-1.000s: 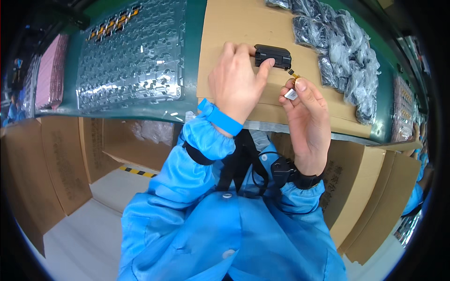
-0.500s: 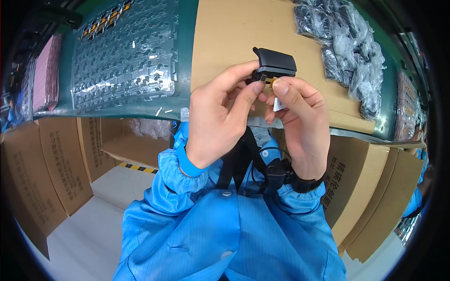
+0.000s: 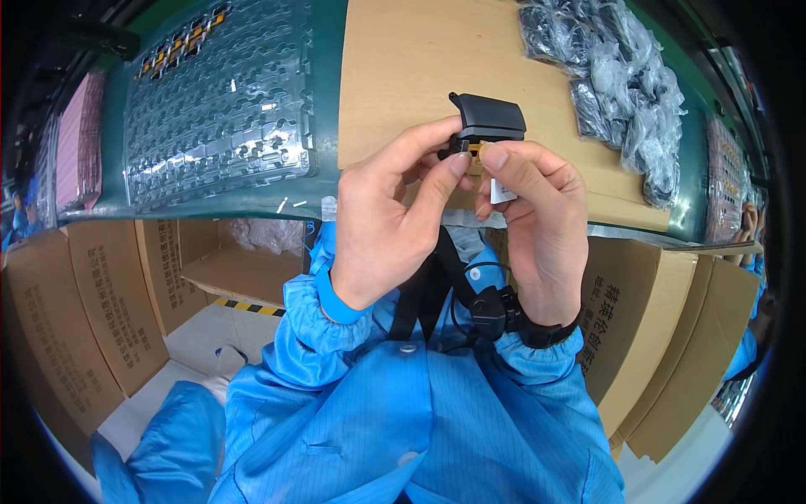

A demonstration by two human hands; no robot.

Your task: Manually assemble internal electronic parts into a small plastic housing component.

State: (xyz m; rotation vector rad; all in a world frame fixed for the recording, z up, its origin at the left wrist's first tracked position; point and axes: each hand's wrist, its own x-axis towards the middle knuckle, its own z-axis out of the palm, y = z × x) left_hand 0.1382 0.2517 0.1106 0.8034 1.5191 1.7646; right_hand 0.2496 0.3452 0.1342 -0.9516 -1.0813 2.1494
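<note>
Over the cardboard sheet (image 3: 403,59) on the bench, my left hand (image 3: 390,202) is closed round a black plastic case (image 3: 492,118), a curved-topped piece with its long side away from me. My left thumb and fingertips grip the case's near left end. Opposite it, my right hand (image 3: 541,197) pinches a small yellow-orange strip (image 3: 475,149) against the near side of the case. A white tag (image 3: 501,192) hangs below the right fingers. The fingers hide how the strip meets the case.
A clear plastic tray (image 3: 218,109) on the left bears a row of orange-and-black parts (image 3: 183,44). Several plastic-wrapped black items (image 3: 621,92) lie on the right. Cardboard boxes (image 3: 109,302) stand below the bench. Another person's blue sleeve (image 3: 180,437) shows at lower left.
Another person's blue clothing has come into the lower left. The case is tipped slightly, and more of the yellow-orange strip shows between my fingertips. Both hands keep their grip.
</note>
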